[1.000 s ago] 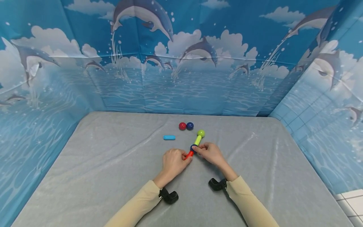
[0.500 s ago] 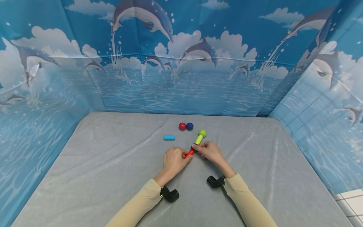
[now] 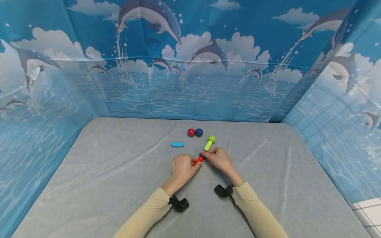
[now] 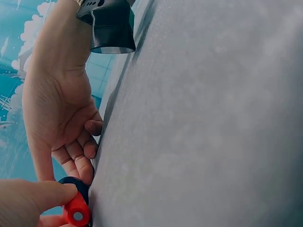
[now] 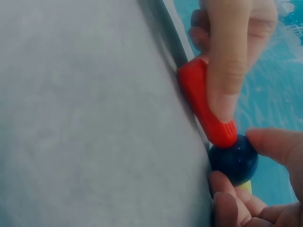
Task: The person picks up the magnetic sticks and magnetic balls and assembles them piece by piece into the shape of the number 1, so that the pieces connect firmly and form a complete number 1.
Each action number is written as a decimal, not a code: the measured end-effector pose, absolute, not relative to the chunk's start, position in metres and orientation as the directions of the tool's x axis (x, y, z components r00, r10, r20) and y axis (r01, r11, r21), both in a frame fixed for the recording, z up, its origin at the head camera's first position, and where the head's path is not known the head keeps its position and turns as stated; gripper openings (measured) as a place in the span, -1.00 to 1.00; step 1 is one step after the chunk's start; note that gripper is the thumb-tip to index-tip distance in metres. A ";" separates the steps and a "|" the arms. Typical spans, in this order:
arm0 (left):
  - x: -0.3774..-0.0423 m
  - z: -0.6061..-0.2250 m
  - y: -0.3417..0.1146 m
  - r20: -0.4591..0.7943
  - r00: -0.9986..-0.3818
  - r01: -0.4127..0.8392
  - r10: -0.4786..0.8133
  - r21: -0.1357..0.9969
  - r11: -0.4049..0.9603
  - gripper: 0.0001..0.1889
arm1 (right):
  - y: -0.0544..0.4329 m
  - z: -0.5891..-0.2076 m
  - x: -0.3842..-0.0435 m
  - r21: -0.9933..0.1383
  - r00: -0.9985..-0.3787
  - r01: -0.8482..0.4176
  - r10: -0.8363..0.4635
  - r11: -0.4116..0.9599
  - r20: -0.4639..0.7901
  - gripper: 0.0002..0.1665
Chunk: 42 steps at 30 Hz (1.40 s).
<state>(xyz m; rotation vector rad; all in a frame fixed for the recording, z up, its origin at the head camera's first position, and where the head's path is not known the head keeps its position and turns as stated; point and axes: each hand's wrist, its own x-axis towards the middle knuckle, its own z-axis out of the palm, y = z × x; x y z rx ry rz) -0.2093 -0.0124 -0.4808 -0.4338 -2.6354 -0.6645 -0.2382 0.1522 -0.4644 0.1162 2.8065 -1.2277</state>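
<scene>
My left hand (image 3: 182, 169) pinches a red toy rod (image 3: 199, 160) between thumb and fingers. One end of that rod meets a dark blue ball (image 5: 235, 161), which my right hand (image 3: 221, 160) grips between thumb and fingers. On the ball's far side a yellow-green rod (image 3: 208, 145) runs away from me, tipped by a lime green ball (image 3: 211, 138). All these pieces form one nearly straight chain low over the grey cloth. A pale round spot marks the free end of the red rod (image 4: 78, 213) in the left wrist view. The right fingers partly cover the blue ball.
Beyond the hands, a loose red ball (image 3: 191, 132) and another dark blue ball (image 3: 199, 132) sit side by side. A light blue rod (image 3: 177, 144) lies to their left. The grey table cover (image 3: 119, 172) ends at a dolphin-print curtain (image 3: 190, 89) behind and at both sides.
Both hands keep their holds on the joined pieces. The right forearm has shifted slightly left, and the chain has moved only a little. The loose pieces stay where they were.
</scene>
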 end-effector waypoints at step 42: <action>-0.210 -0.479 -0.012 0.410 -0.890 0.367 0.198 0.388 0.846 -0.81 | 0.154 -0.466 -0.240 -0.759 -0.994 0.101 0.039 0.644 -0.099 -0.53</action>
